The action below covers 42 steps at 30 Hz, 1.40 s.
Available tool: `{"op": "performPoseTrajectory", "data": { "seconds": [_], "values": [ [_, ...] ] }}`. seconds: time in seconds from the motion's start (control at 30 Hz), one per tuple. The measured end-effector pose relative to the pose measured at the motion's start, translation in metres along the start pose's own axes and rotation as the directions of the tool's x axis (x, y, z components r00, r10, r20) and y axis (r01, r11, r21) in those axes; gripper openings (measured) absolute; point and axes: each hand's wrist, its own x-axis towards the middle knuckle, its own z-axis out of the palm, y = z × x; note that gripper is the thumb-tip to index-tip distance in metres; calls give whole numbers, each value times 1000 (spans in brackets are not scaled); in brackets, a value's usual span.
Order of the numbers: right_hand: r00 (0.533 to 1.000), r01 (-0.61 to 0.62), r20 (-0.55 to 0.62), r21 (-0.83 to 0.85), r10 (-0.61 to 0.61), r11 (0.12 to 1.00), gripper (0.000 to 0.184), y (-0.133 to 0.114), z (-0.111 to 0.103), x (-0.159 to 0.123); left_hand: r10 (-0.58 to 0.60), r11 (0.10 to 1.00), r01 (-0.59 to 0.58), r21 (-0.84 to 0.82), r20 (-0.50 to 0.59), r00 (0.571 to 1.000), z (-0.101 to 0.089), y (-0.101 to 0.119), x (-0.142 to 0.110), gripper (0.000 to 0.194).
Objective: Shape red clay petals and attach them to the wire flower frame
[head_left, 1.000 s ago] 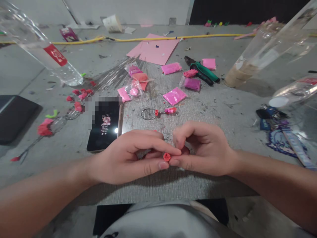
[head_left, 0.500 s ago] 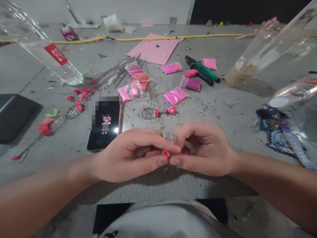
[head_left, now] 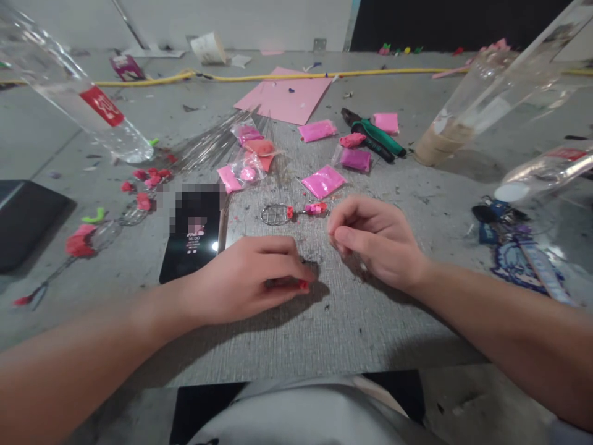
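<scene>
My left hand (head_left: 259, 278) is low over the table, thumb and forefinger closed on a small red clay piece (head_left: 304, 285), which shows only in part. Fingers curled and pressed together, my right hand (head_left: 375, 241) has moved apart from it; whatever is between its fingertips, if anything, is hidden. Just beyond both hands lies a small wire racket shape (head_left: 275, 214) with red and pink clay (head_left: 316, 208) along its handle, its end close to my right fingertips. A phone (head_left: 192, 241) lies beside my left wrist.
Pink clay packets (head_left: 323, 181), green-handled pliers (head_left: 377, 137), thin wires (head_left: 208, 142) and a pink sheet (head_left: 287, 96) lie farther back. Water bottles (head_left: 106, 117) stand left and lie right (head_left: 546, 176), near a clear container (head_left: 445, 136) and keychains (head_left: 514, 247). Clay-trimmed wire pieces (head_left: 81, 241) lie left.
My hands, close together before, have separated. The right hand has moved forward toward the racket shape's handle end; the left keeps the red clay piece and has turned more palm-down.
</scene>
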Motion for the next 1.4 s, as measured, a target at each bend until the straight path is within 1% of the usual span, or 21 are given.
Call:
{"op": "performPoseTrajectory", "data": {
  "seconds": [0.1,0.2,0.4,0.43,0.5,0.53,0.6,0.63,0.7,0.73,0.8,0.83,0.9,1.0,1.07,1.1,1.17,1.3,1.4],
  "values": [
    [999,-21,-48,-100,16,995,14,0,2,3,-57,998,55,35,34,998,5,-4,0,11],
    [997,-28,-71,-213,13,977,16,1,1,4,-90,996,90,12,71,993,7,-4,0,7],
    [988,63,-97,-479,-124,875,15,7,-7,8,-99,995,98,7,82,992,5,-2,1,12],
    [986,66,-102,-502,-135,862,15,7,-8,9,-106,994,106,7,74,992,5,-2,1,13],
    [985,77,-90,-529,-146,845,14,6,-8,9,-128,992,128,10,22,992,3,-3,2,13],
    [987,91,-63,-539,-148,838,13,5,-7,8,-149,989,149,13,-17,989,3,-3,2,13],
    [986,154,37,-556,-161,817,8,3,-4,5,-208,978,208,-6,-93,974,1,-2,3,12],
    [980,197,97,-562,-173,803,7,2,-2,3,-252,968,250,-35,-123,960,1,-1,3,12],
    [959,281,197,-574,-203,769,15,3,1,0,-359,931,341,-134,-156,920,1,1,4,14],
    [949,311,226,-581,-218,752,20,3,2,-1,-419,902,389,-188,-160,894,1,2,5,15],
    [941,337,239,-604,-239,722,22,5,3,-2,-530,835,484,-260,-147,835,0,5,6,17],
    [941,337,232,-619,-246,709,22,6,4,-2,-571,809,523,-270,-147,808,0,6,6,17],
    [947,320,200,-651,-251,688,20,8,3,-1,-613,787,565,-249,-200,764,-2,6,7,17],
    [960,276,169,-688,-221,671,17,10,1,1,-613,787,590,-181,-337,715,-7,3,8,18],
    [965,261,190,-706,-179,659,13,11,-1,2,-614,781,606,-154,-368,698,-10,-2,8,20],
    [965,260,212,-713,-154,651,11,12,-1,2,-614,780,609,-144,-365,700,-12,-6,9,20],
    [960,266,257,-731,-107,629,10,12,-2,2,-591,793,601,-99,-360,721,-17,-15,9,20],
    [956,241,295,-798,9,553,16,13,4,4,-531,805,588,80,-344,774,-24,-29,8,18],
    [957,220,284,-849,64,481,23,14,14,7,-493,840,533,103,-268,828,-27,-33,8,16]
  ]
}}
